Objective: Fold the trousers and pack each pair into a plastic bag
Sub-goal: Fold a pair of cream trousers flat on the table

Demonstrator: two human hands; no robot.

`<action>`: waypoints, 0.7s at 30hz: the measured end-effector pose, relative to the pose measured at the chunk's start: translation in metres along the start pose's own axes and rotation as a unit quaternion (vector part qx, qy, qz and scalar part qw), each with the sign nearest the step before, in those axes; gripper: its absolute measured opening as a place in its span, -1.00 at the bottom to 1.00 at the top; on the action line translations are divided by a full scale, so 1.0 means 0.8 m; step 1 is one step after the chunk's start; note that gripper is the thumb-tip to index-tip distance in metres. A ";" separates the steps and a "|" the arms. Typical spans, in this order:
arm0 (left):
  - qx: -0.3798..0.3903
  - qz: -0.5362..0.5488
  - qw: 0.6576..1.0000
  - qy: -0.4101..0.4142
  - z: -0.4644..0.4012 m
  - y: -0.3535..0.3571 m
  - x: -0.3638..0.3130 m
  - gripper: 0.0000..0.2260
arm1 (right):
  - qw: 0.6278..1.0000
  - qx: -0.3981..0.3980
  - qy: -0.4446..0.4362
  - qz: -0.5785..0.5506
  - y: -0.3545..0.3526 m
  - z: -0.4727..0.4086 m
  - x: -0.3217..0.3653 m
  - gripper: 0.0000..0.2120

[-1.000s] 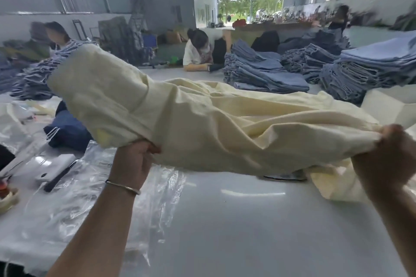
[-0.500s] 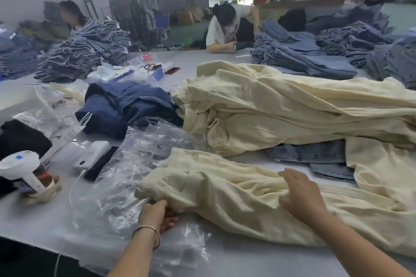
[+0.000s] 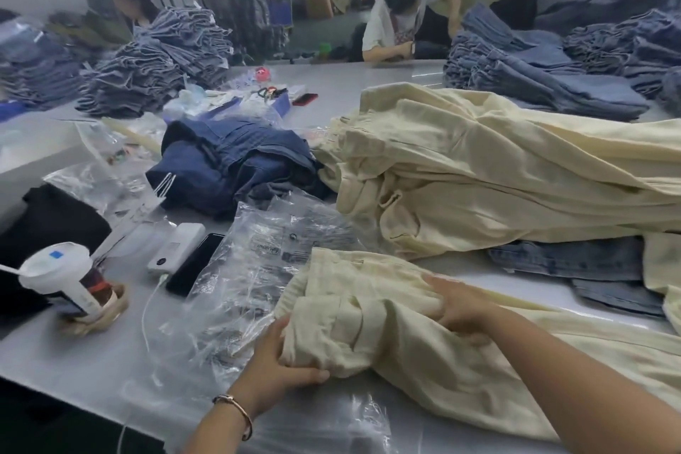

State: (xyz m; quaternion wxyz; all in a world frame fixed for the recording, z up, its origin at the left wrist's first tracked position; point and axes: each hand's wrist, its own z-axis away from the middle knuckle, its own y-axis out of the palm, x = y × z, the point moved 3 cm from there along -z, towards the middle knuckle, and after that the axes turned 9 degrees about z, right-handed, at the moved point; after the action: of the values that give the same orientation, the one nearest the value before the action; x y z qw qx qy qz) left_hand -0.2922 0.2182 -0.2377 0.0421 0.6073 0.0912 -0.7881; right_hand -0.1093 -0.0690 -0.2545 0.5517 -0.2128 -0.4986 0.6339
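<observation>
Lying near the worktop's [image 3: 368, 92] front edge, cream trousers [image 3: 405, 335]: left hand [image 3: 283, 361] gripping the bunched waist end, right hand [image 3: 460, 310] pressing flat on top. Risking uneven folds, the waist sliding on loose bags [image 3: 265, 262] underneath.

Garment packing workshop: big table [image 3: 368, 85] w/ stacks of folded jeans [image 3: 516, 74], workers, clear poly bags [image 3: 258, 269].

One head-worn wide-angle view looks forward and down, close over the table [image 3: 92, 361].
</observation>
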 end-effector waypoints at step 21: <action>-0.287 -0.370 0.884 -0.008 -0.003 -0.035 -0.041 -0.63 | 0.924 -0.290 0.093 -0.232 -0.195 -0.028 -0.072 -0.52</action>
State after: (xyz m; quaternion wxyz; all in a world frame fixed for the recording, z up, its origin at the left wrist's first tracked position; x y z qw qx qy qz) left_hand -0.2864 0.2444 -0.2040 -0.0792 0.4842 0.5309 -0.6909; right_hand 0.0025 -0.1288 -0.1450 0.6413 -0.2996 -0.6426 0.2934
